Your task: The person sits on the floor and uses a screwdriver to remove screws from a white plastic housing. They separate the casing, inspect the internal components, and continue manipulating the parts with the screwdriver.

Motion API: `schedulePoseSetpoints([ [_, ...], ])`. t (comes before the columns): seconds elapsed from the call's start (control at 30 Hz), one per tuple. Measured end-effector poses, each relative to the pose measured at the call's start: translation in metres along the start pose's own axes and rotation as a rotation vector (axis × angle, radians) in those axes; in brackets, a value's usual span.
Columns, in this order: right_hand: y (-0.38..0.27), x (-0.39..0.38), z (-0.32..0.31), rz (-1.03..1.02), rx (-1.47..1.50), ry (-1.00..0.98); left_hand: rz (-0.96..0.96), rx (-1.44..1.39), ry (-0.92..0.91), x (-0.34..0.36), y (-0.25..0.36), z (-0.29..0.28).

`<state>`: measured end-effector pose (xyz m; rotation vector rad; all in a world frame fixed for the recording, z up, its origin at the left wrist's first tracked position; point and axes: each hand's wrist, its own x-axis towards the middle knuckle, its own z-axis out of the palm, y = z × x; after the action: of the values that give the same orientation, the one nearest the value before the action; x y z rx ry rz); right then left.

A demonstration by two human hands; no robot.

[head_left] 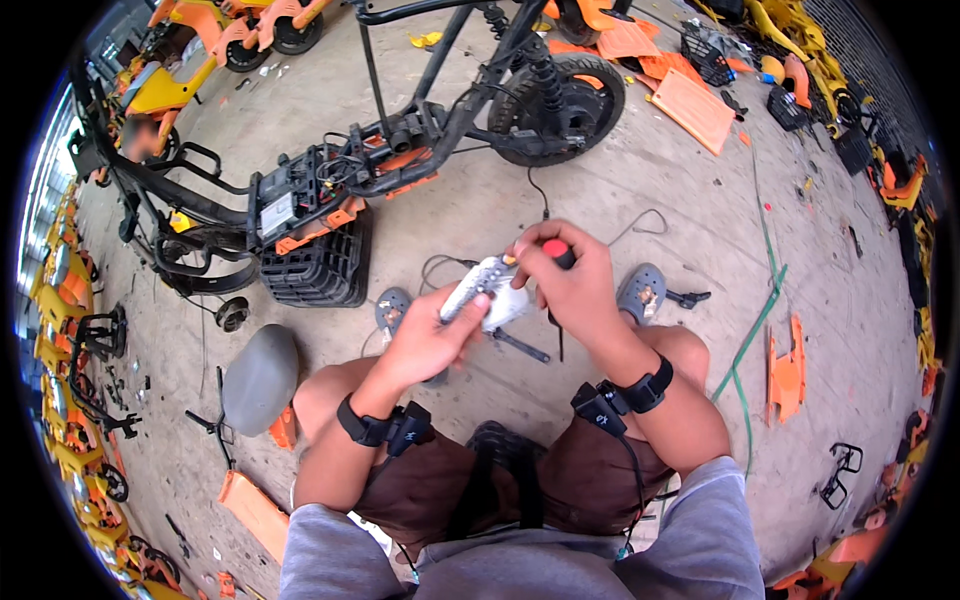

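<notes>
My left hand (432,338) grips a small white, silvery object (466,292) with dark spots along it, its thumb pressed on top. My right hand (580,290) is closed around a red-and-black handled tool (557,250), its fingertips at the upper end of the white object, beside a small yellowish bit. A thin dark shaft hangs below that hand. A black bar (520,347) lies on the floor under my hands.
A stripped scooter frame (440,140) rests on a black crate (318,275) ahead. A grey seat (258,375), orange panels (690,110), loose cables and green strapping (745,355) lie around on the concrete floor. Yellow scooters (170,80) line the sides.
</notes>
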<state>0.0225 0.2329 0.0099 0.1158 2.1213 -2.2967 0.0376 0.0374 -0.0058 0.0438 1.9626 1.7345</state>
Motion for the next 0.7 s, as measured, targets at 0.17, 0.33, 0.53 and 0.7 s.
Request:
schedulePoseSetpoints([
  [0.17, -0.005, 0.009, -0.027, 0.084, 0.334, 0.168, 0.213, 0.384, 0.179, 0.005, -0.014, -0.014],
  [0.33, 0.045, 0.017, -0.053, 0.353, 0.069, 0.029, 0.300, 0.458, 0.297, 0.003, -0.004, -0.011],
  [0.53, 0.202, 0.022, -0.071, 0.558, -0.343, 0.039, 0.373, 0.595, 0.313, 0.001, -0.005, -0.026],
  [0.7, 0.354, -0.049, -0.073, 0.616, -0.737, 0.044, 0.166, 0.530, 0.325, -0.004, -0.008, -0.036],
])
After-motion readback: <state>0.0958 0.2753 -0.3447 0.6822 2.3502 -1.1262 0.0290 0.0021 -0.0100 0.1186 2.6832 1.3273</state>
